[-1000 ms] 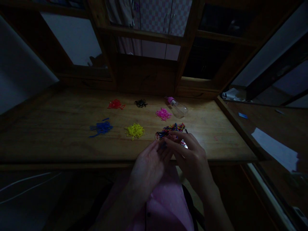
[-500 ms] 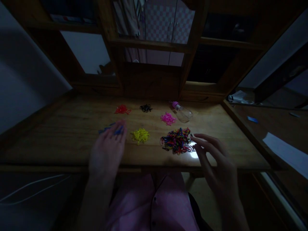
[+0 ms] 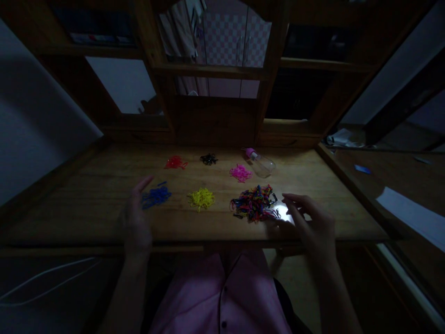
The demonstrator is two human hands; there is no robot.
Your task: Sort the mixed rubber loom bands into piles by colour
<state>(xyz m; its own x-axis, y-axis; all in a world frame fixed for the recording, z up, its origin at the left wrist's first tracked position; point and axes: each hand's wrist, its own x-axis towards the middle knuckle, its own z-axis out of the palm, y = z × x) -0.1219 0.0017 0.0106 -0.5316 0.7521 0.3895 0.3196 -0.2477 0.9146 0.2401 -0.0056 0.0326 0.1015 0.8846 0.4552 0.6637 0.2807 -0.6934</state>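
My left hand (image 3: 136, 220) is just left of a pile of blue bands (image 3: 156, 196), fingers stretched out and holding nothing visible. One blue piece lies apart behind that pile. My right hand (image 3: 309, 218) hovers to the right of a mixed heap of coloured bands (image 3: 255, 204), thumb and forefinger pinched together. Whatever may be between those fingertips is too small and dark to make out. Between the hands sits a yellow pile (image 3: 201, 198). Farther back lie red bands (image 3: 175, 162), black bands (image 3: 208, 159) and pink bands (image 3: 240, 173). All look like small thin loops.
A clear bottle with a pink cap (image 3: 260, 164) lies on its side behind the mixed heap. Wooden shelving (image 3: 215, 118) rises along the back of the desk (image 3: 86, 185). On a side surface at right are white paper (image 3: 412, 215) and a small blue item (image 3: 362, 169).
My left hand has drawn back leftward off the blue pile, uncovering it. My right hand has come slightly away from the mixed heap, its fingertips closer together. The view has shifted slightly.
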